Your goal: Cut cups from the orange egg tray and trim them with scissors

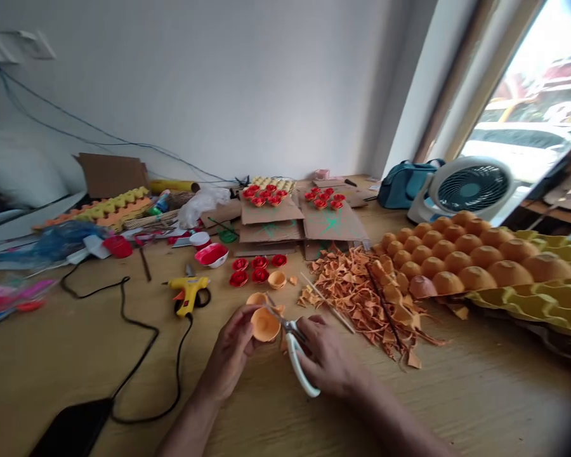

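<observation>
Between the fingertips of my left hand (235,343) is an orange egg carton cup (266,325), its hollow side turned towards me. My right hand (324,355) is closed round white-handled scissors (299,365), whose blades meet the cup's upper right rim. A curled orange strip sticks out beside the blades. Just behind the held cup lies another orange cup (257,298), partly hidden by it and my fingers. Farther back, one more trimmed orange cup (276,279) stands beside several red painted cups (259,275).
Orange carton scraps (361,292) heap up right of centre, with a thin stick (330,304) alongside. Orange egg trays (466,254) and a fan (473,184) stand right. A yellow glue gun (187,292) with a black cord lies left. Cardboard sheets (271,214) bear red flowers behind.
</observation>
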A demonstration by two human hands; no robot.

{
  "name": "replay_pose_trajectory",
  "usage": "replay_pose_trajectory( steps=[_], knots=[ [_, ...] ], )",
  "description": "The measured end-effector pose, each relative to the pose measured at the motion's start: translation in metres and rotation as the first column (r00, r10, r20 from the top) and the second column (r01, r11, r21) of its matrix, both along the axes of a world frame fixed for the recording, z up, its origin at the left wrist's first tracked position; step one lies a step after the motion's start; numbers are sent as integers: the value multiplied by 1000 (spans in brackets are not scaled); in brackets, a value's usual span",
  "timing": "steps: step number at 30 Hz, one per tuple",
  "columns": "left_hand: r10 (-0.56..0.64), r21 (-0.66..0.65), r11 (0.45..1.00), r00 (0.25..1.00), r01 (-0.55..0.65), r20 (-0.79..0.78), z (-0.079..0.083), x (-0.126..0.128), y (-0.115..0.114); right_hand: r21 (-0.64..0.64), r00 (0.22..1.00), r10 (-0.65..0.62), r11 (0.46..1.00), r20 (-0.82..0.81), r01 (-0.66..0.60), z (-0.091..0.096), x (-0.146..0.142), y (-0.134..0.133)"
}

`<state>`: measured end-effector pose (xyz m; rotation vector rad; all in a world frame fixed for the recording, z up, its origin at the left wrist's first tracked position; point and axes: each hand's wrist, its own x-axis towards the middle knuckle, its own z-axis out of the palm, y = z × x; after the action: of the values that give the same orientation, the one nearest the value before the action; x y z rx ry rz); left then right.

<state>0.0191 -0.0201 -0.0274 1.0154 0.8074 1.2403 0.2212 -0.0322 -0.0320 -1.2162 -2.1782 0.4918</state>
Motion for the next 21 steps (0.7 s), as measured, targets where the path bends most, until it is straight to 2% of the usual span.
replay_pose_trajectory(
  steps=[10, 21],
  knots=[
    [8, -32, 999, 992, -3, 130, 2, 3, 1, -71, 999, 27, 997, 19, -26, 2, -1, -2],
    [11, 50, 999, 999, -13, 39, 0, -1, 1, -51, 1000, 9, 999, -11, -9, -2, 0, 1]
  ],
)
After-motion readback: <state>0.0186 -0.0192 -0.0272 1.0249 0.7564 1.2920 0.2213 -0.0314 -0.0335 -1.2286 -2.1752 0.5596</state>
